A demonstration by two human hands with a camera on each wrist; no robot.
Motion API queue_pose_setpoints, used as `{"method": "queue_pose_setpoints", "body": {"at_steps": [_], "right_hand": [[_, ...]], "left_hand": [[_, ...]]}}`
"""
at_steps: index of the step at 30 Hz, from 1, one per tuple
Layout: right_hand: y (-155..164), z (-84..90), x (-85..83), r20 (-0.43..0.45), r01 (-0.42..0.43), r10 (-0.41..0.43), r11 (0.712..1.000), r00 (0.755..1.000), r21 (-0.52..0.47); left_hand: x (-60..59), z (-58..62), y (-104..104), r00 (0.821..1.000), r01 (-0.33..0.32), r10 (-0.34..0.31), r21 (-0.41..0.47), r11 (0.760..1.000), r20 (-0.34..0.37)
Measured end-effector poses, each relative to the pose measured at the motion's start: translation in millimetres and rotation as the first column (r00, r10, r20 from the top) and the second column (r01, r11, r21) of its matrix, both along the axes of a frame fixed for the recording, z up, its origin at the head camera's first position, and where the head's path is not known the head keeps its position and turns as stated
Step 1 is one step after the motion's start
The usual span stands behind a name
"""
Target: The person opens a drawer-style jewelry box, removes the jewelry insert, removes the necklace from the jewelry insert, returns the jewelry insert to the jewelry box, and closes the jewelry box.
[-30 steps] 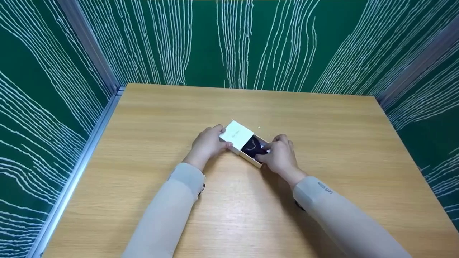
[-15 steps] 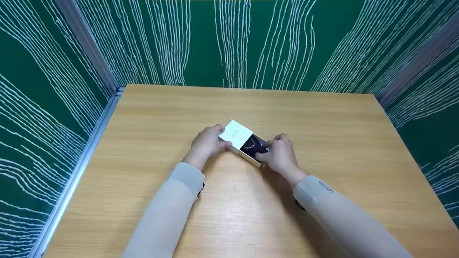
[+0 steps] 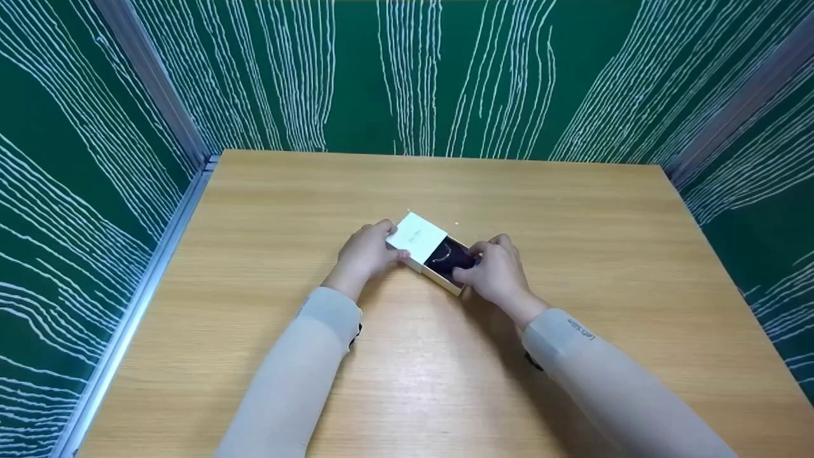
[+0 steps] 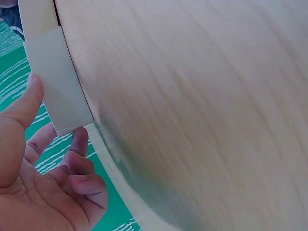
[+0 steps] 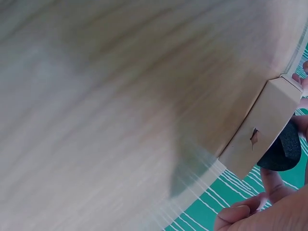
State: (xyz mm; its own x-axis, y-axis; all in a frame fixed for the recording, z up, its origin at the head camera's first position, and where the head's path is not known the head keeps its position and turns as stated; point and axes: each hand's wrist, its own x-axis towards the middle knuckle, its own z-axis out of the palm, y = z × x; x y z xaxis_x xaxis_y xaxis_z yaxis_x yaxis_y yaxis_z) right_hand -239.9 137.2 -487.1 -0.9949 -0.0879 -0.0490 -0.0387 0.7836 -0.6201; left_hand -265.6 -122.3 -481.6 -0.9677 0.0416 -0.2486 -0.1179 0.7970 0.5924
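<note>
A small white sliding box (image 3: 432,253) was sat near the middle of the wooden tabletop (image 3: 572,210), half opened. Its white sleeve (image 3: 416,237) was gripped at the near-left end by the left hand (image 3: 367,253), thumb on the near edge and fingers curled round the far side. The inner tray (image 3: 453,270), with a black foam insert (image 3: 450,259), was poking out on the right and was pinched at its end by the right hand (image 3: 493,273), fingers curled over it. A thin pale chain could just be made out on the foam, too small to say more.

Some faint print was seen on top of the sleeve, but it couldn't be read. A small line of writing was also spotted on the right sleeve of the beige top (image 3: 582,329), also too tiny to make out.

From the left wrist view only a plain cream side of the box was shown, held between the thumb (image 4: 24,103) and a fingertip, no print visible there. From the right wrist view the tray's end wall (image 5: 262,130) was shown with a small notch in it and the foam edge (image 5: 284,149) sticking out behind, which couldn't be seen from the head camera. Green walls with white wavy lines (image 3: 407,76) were all around the tabletop.
</note>
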Motion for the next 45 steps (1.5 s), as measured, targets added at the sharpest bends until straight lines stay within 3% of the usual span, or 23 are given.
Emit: {"method": "queue_pose_setpoints", "body": {"at_steps": [16,45], "right_hand": [[8,7.3,6.0,0.043,0.01,-0.009,1.0,0.999,-0.023],[26,-1.7,12.4,0.104,0.011,-0.008,0.999,0.995,-0.03]], "left_hand": [[4.3,5.4,2,1.0,-0.006,0.006,-0.005,1.0,-0.018],[3.9,2.8,1,1.0,-0.026,0.025,0.069,0.997,0.009]]}}
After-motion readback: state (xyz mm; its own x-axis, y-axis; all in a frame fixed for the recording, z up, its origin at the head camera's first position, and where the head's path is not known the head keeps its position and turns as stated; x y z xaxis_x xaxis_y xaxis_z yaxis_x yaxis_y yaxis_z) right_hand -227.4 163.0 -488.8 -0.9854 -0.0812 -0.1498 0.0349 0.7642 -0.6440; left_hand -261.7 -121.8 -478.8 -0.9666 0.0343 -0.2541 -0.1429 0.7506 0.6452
